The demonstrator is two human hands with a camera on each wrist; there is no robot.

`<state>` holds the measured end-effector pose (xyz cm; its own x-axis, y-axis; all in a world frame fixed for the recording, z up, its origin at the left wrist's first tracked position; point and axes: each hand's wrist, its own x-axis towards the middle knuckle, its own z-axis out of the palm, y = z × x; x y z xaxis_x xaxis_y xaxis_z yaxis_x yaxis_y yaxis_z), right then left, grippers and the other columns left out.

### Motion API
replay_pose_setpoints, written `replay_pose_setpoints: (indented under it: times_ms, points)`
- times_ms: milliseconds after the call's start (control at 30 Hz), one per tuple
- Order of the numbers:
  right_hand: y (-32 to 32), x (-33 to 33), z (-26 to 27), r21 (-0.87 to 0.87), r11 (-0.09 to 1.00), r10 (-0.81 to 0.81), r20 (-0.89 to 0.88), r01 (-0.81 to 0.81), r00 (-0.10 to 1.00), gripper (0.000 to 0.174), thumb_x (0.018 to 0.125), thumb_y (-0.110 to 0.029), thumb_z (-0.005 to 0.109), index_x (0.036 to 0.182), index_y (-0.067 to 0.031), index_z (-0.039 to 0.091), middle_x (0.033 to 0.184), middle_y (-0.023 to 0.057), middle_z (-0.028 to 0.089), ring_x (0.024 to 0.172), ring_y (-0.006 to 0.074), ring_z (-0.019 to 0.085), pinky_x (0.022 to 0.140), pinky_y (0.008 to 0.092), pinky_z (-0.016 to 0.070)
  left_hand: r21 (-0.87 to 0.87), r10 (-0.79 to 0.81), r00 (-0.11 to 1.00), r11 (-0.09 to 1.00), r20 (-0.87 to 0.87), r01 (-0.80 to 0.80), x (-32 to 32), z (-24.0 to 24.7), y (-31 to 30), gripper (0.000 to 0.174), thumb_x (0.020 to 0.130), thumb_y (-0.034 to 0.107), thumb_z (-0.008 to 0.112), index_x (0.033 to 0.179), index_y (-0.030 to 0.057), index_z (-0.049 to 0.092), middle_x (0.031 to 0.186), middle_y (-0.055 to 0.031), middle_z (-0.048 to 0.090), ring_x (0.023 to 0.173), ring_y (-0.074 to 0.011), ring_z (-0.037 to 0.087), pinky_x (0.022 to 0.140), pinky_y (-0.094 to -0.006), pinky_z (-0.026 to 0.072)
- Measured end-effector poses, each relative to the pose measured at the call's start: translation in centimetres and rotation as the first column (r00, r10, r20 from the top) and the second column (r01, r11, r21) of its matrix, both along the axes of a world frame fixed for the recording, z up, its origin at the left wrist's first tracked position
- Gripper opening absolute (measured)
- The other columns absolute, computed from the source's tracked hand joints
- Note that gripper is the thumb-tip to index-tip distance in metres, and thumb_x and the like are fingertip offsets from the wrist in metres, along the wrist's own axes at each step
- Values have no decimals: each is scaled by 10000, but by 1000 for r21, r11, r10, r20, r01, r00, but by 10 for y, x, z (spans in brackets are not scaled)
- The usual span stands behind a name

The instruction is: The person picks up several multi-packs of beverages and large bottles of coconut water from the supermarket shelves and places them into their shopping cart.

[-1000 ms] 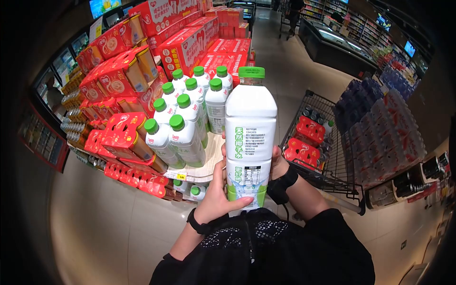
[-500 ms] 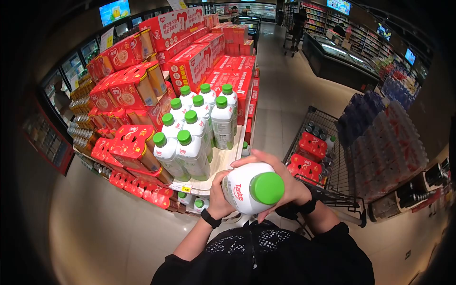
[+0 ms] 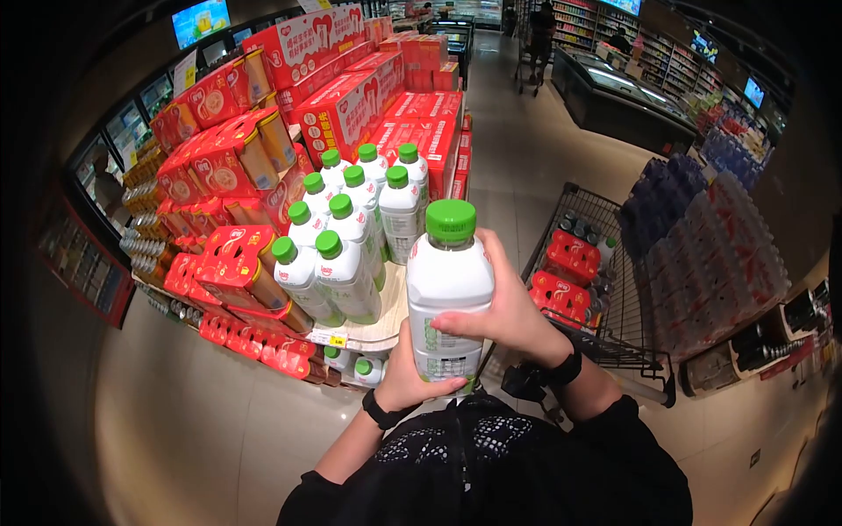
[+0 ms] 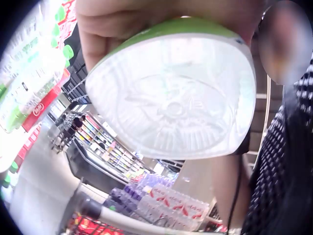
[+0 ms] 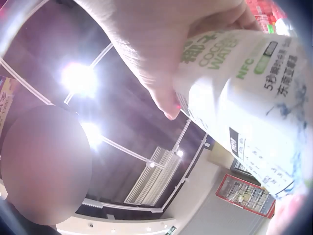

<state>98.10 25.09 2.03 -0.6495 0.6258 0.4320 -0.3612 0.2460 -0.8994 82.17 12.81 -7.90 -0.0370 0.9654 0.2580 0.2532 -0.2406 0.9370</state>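
A white bottle with a green cap [image 3: 450, 279] stands upright in front of the chest, held in both hands. The left hand [image 3: 410, 379] grips its lower part, thumb across the front near the base. Higher up, the right hand [image 3: 517, 307] wraps its right side with the thumb over the label. The left wrist view shows the bottle's pale base [image 4: 176, 103] under the left hand [image 4: 166, 17]. In the right wrist view the right hand [image 5: 156, 44] grips the bottle [image 5: 244, 98], whose label reads coconut water.
Similar green-capped bottles [image 3: 351, 276] stand on the display shelf [image 3: 386, 326] at left, beside stacked red cartons [image 3: 351, 105]. A shopping cart [image 3: 653, 351] holding red packs [image 3: 561, 294] is at right, next to shrink-wrapped drinks [image 3: 719, 263]. A person [image 3: 541, 35] stands far down the aisle.
The bottle first tipped its cap toward the head camera, then came back upright, with its label turned. The right hand has moved from behind the bottle to its upper side, thumb in front.
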Motion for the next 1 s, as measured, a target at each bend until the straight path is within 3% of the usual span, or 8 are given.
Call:
replay_pose_setpoints:
  times_ms: [67, 467, 700, 733, 833, 900, 967, 1000]
  points:
    - [6, -3, 4, -62, 998, -14, 19, 15, 1000, 856, 732, -254, 853, 1335, 21, 312, 1234, 171, 519, 1152, 219, 551, 966, 368, 467, -36, -10, 991, 999, 133, 15, 10, 20, -2, 911, 658, 270, 878, 1326, -9, 325, 1217, -157, 548, 1121, -235, 568, 946, -375, 464]
    - [13, 5, 14, -92, 995, 47, 42, -43, 998, 801, 755, -263, 836, 1299, 43, 334, 1222, 178, 525, 1133, 213, 560, 950, 366, 478, -57, 38, 993, 998, 113, -32, 25, 37, -10, 880, 681, 254, 867, 1318, -15, 323, 1211, -162, 548, 1124, -224, 569, 960, -375, 461]
    - [38, 42, 25, 76, 988, 133, 12, -133, 991, 823, 801, -555, 725, 1357, -23, 432, 1245, 103, 526, 1218, 201, 483, 990, 356, 420, 5, 108, 984, 994, 143, -110, 42, 26, -7, 1011, 633, 258, 898, 1364, -18, 256, 1282, -168, 470, 1193, -236, 504, 1003, -380, 414]
    - [47, 54, 37, 313, 950, -27, 39, 14, 999, 746, 821, -503, 731, 1338, -32, 471, 1101, 74, 597, 1058, 153, 565, 809, 305, 464, 19, 110, 986, 993, 123, -113, 45, 24, -5, 1023, 626, 260, 902, 1366, -17, 252, 1283, -166, 464, 1196, -237, 499, 1005, -382, 409]
    - [44, 94, 89, 374, 926, -70, 329, -61, 942, 728, 724, -440, 826, 1251, -44, 518, 944, 38, 664, 808, 108, 617, 648, 236, 441, 54, 106, 994, 993, 3, -106, 50, 9, 5, 1064, 602, 303, 915, 1368, -25, 253, 1267, -183, 466, 1181, -265, 509, 992, -398, 415]
    - [44, 106, 102, 470, 877, -96, 375, -100, 922, 616, 692, -360, 854, 1142, -56, 564, 800, 40, 660, 685, 127, 635, 572, 239, 442, 55, 66, 993, 997, -97, -61, 56, 10, 19, 1073, 586, 343, 918, 1358, -30, 273, 1252, -196, 479, 1160, -285, 527, 980, -406, 426]
    - [52, 119, 106, 659, 750, -192, 281, -44, 940, 498, 728, -382, 798, 1033, -76, 550, 668, 77, 592, 595, 242, 612, 528, 323, 435, 164, 80, 958, 986, -277, -35, 61, 5, 38, 1085, 557, 406, 921, 1338, -41, 315, 1225, -209, 505, 1121, -314, 557, 959, -421, 445]
    - [55, 125, 107, 742, 670, -228, 229, -18, 947, 447, 745, -392, 770, 979, -86, 543, 602, 96, 558, 550, 300, 600, 506, 365, 431, 146, 41, 968, 989, -247, -5, 69, 6, 48, 1086, 555, 409, 922, 1336, -42, 317, 1225, -206, 507, 1124, -312, 557, 961, -421, 445]
